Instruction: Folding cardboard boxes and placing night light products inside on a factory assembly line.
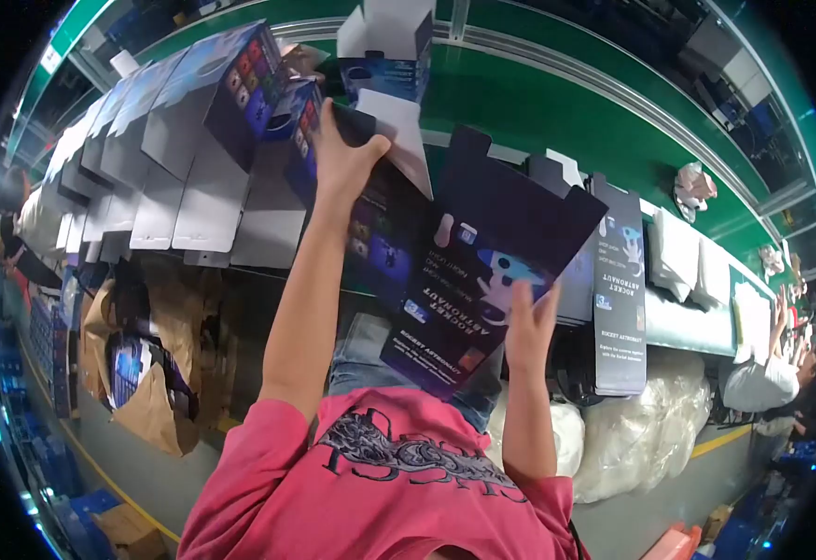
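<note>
Left grip point(341, 163): high, thumb splayed | right grip point(527, 327): lower, at box point(454, 313)

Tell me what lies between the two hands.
In the head view, a dark printed box, its flaps raised, fills the stretch between the left hand and the right hand.

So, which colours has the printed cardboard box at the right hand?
The box is blackish with white lettering and bluish artwork; head view.

A row of boxes point(170, 140) stands left of the carton point(454, 299).
</note>
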{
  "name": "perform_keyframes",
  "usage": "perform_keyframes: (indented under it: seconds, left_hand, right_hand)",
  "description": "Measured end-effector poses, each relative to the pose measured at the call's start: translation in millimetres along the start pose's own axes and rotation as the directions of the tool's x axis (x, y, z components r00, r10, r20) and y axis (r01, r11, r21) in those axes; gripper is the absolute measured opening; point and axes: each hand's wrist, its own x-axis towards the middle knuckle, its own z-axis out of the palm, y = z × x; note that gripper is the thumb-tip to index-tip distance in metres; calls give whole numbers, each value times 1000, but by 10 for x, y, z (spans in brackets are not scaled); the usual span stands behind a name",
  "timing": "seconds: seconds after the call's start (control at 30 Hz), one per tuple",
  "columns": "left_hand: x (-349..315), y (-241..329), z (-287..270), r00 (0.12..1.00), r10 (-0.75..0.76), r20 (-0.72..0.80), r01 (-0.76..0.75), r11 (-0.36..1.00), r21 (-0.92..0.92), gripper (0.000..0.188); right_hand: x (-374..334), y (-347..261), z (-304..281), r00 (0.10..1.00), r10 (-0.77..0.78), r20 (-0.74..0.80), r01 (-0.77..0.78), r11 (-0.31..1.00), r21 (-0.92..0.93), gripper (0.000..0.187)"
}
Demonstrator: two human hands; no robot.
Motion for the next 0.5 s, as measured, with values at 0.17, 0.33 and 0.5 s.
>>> perform_keyframes:
  seconds: [0.17, 0.33, 0.5]
  left_hand:
    - [-29, 209, -98, 999, -45, -11, 40, 951, -308, 99]
    - [-239, 648, -144, 968, 29, 248, 109, 846, -521, 85]
    - [-589, 635, -174, 812, 170, 558, 286, 718, -635, 105]
  right_hand:
    - [417, -434, -34, 965, 259, -51, -242, 946, 216, 62]
    - [545, 53, -237, 913, 406, 38, -405, 892, 198, 77]
    - [494, -398, 12, 912, 359, 197, -396, 895, 205, 66]
